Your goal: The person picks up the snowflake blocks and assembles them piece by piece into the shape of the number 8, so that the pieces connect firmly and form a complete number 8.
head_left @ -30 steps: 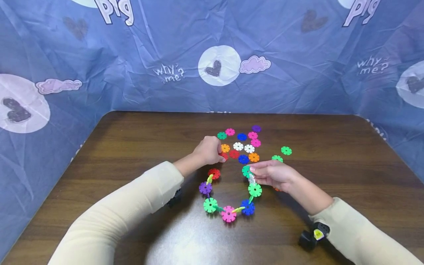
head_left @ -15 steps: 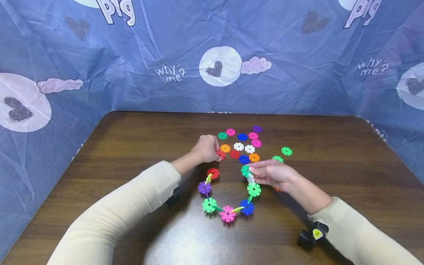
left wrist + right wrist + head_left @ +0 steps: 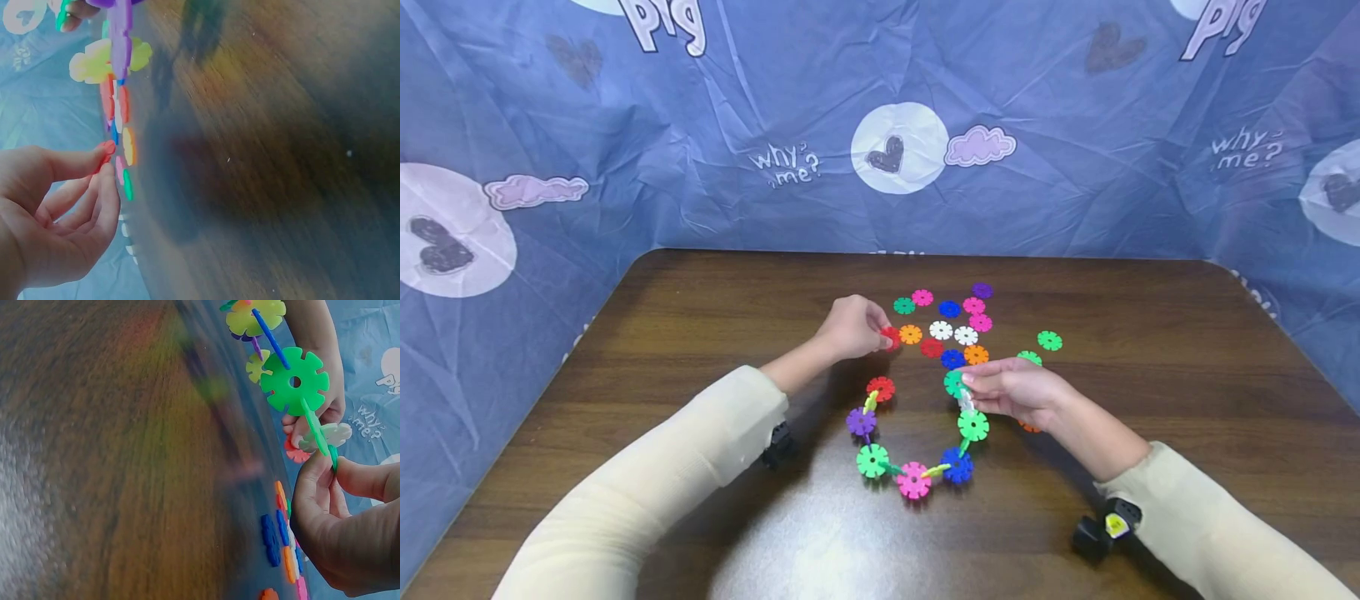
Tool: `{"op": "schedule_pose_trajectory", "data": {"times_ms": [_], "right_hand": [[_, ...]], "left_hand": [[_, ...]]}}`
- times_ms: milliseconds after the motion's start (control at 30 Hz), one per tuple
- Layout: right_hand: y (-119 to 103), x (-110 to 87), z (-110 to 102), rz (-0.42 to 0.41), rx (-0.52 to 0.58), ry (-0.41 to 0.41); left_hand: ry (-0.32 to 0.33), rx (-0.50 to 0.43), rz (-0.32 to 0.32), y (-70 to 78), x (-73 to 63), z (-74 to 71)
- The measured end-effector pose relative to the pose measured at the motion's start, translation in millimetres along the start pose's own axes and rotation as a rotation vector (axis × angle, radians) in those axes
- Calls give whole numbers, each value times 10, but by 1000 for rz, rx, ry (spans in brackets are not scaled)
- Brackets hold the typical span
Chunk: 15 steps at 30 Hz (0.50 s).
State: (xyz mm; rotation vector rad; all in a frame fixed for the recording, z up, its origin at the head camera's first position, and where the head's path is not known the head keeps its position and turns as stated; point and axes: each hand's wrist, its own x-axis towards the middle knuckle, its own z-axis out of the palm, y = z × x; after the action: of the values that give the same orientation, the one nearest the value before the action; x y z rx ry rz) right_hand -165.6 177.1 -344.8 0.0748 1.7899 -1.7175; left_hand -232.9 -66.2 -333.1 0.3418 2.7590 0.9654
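Observation:
My left hand [image 3: 850,327] pinches a red notched disc [image 3: 891,337] between thumb and fingertips, at the left side of the loose discs. The left wrist view shows that red disc [image 3: 107,153] edge-on at the fingertips. My right hand [image 3: 1021,392] pinches the teal-green disc [image 3: 953,383] at one end of a U-shaped chain of interlocked notched discs. A pink disc [image 3: 914,481] sits at the chain's near bend, and a red disc [image 3: 881,388] forms its other end. In the right wrist view, a bright green chain disc [image 3: 280,384] hangs beside the right hand [image 3: 350,525].
Loose discs lie flat beyond the chain, among them an orange disc [image 3: 911,334], a white disc [image 3: 941,331] and a purple disc [image 3: 982,290]. A green disc [image 3: 1049,340] lies farther right. The brown table [image 3: 715,308] ends at a blue printed cloth [image 3: 737,217].
My left hand has moved left and slightly away, carrying the red disc off from the orange one beside it. My right hand and the chain stay almost where they were.

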Motion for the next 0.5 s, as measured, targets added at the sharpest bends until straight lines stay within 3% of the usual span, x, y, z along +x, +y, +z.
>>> {"op": "schedule_pose_trajectory", "data": {"times_ms": [267,500], "right_hand": [[-7,6,40,-20,1,-4],[-8,48,114,-32,-15,-18]], "left_hand": [[-33,-46,17,4,-99,-18],[-50,-150,4,21,-193,-7]]}}
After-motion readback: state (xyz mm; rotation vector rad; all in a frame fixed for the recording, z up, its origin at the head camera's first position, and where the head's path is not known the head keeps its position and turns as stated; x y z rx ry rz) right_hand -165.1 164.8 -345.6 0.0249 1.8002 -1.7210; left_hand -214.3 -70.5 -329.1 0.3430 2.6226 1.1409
